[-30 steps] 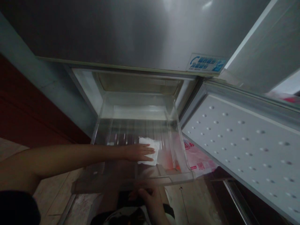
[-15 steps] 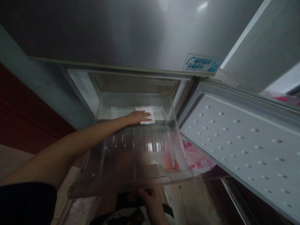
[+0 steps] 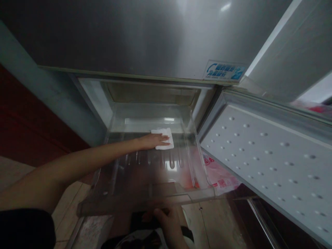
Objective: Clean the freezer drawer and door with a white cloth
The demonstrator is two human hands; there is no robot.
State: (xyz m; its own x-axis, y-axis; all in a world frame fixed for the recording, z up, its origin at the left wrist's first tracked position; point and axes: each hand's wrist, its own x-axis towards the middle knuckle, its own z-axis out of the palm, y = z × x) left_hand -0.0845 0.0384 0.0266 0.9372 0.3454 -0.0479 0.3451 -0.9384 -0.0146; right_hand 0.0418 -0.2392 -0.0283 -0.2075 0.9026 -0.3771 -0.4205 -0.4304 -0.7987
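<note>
My left hand (image 3: 154,141) presses a folded white cloth (image 3: 168,141) against the inside of a clear plastic drawer (image 3: 155,174), its fingers stretched over the cloth. The drawer is pulled out of an open lower fridge compartment (image 3: 153,93). At the drawer's front edge, low in the head view, my right hand (image 3: 167,221) is curled with the thumb up and seems to hold that edge. Some of its fingers are hidden or dim behind the front panel.
The fridge's dimpled white inner door (image 3: 267,155) stands open on the right. Above the drawer is a grey upper door (image 3: 145,38) with a blue sticker (image 3: 224,71). A pink-and-white plastic bag (image 3: 220,176) lies under the open door. A dark red surface (image 3: 31,121) is at left.
My left hand and the white cloth have moved down the view, toward the drawer's front. My right hand has stayed at the front edge. The view has shifted slightly.
</note>
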